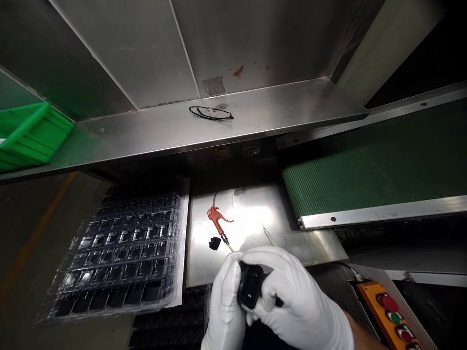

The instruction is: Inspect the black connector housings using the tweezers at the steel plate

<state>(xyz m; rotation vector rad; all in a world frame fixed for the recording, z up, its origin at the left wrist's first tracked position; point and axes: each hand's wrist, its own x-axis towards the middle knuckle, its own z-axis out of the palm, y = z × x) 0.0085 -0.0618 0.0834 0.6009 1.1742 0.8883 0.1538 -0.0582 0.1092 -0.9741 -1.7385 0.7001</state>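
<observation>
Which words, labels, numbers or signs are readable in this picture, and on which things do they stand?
No text can be read.
Button box: coloured buttons only, no legible marking.
Small plates under the shelf: too blurred to read.
Grey patch on the steel wall: blank.
Black part held by both gloved hands, left hand and right hand: no marking visible.
Red air gun: no marking visible.

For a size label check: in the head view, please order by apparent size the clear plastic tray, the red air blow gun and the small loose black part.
1. Clear plastic tray
2. Red air blow gun
3. Small loose black part
</observation>
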